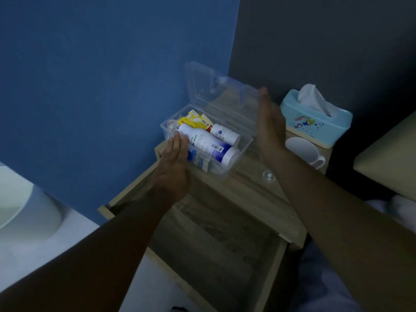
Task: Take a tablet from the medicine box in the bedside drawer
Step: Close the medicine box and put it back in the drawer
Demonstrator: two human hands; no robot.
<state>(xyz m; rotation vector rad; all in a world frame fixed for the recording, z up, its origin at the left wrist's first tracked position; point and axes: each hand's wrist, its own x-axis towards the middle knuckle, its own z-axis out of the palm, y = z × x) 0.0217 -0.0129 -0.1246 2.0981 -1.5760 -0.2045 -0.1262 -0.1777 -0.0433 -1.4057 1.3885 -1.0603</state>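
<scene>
A clear plastic medicine box (242,149) stands on the bedside table top with its clear lid (216,93) raised. Inside lie a large white bottle (209,145), a smaller white bottle (225,132) and yellow packets (195,120). My left hand (174,163) rests flat against the box's near left wall, fingers straight. My right hand (269,124) is blurred, flat and held by the lid's right edge; whether it touches the lid is unclear. A small clear piece with white tablets (268,176) lies on the table top to the right of the box.
The bedside drawer (265,282) is pulled out below the box, dark inside. A blue tissue box (315,122) and a white mug (304,152) stand at the table's back right. A bed edge (387,158) is on the right, a white rounded object (27,208) on the left.
</scene>
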